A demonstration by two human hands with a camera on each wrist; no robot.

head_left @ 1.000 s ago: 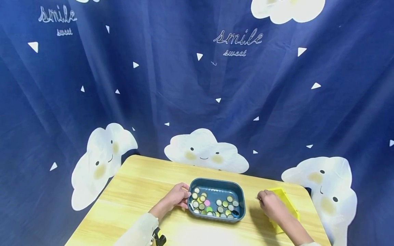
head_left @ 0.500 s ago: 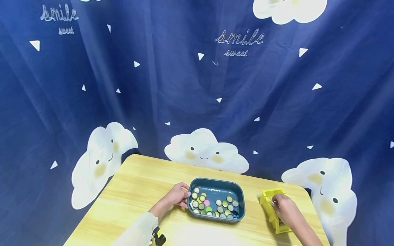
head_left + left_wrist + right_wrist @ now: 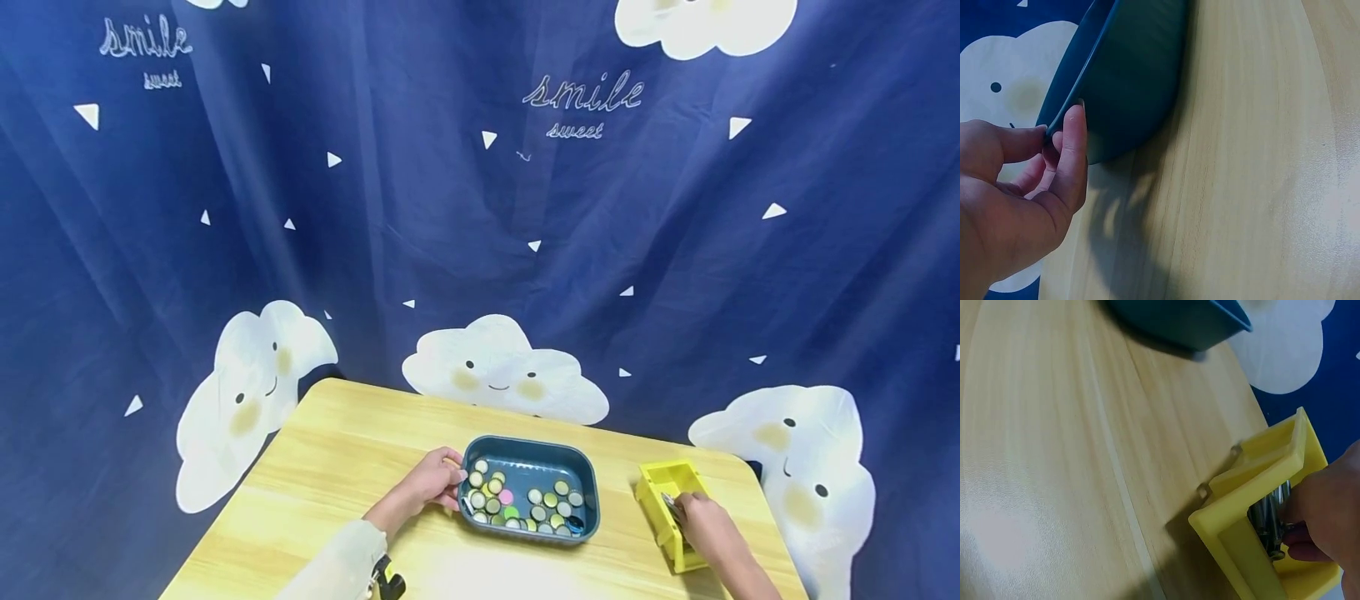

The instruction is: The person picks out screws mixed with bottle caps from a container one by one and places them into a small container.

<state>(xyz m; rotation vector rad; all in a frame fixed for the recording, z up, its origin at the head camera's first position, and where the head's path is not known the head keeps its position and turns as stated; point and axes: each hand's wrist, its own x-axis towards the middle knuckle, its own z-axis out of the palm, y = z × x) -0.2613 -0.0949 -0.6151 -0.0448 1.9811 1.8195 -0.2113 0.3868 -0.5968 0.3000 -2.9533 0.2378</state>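
My left hand point(image 3: 437, 478) pinches the left rim of a dark teal tub point(image 3: 525, 537) between thumb and fingers. The left wrist view shows the thumb point(image 3: 1022, 142) on the inner side of the rim and a finger against the outer wall. Round bottle caps point(image 3: 478, 500), mostly silver and yellow-green, lie in the tub, with a pink disc point(image 3: 507, 497) and a green disc point(image 3: 512, 512) among them. My right hand point(image 3: 707, 527) reaches into a yellow bin point(image 3: 656, 512). Its curled fingers hold silvery bolts point(image 3: 1274, 519) inside the bin; the hand hides part of them.
A small dark blue item point(image 3: 575, 523) lies in the tub's front right corner. Both containers stand on a light wooden table point(image 3: 360, 417), the yellow bin near its right edge. A dark blue curtain point(image 3: 450, 208) with clouds hangs behind.
My right hand has moved right from beside the yellow bin's left side, carrying thin metal pieces, and gone down into the bin. My left hand and the tub stay put.
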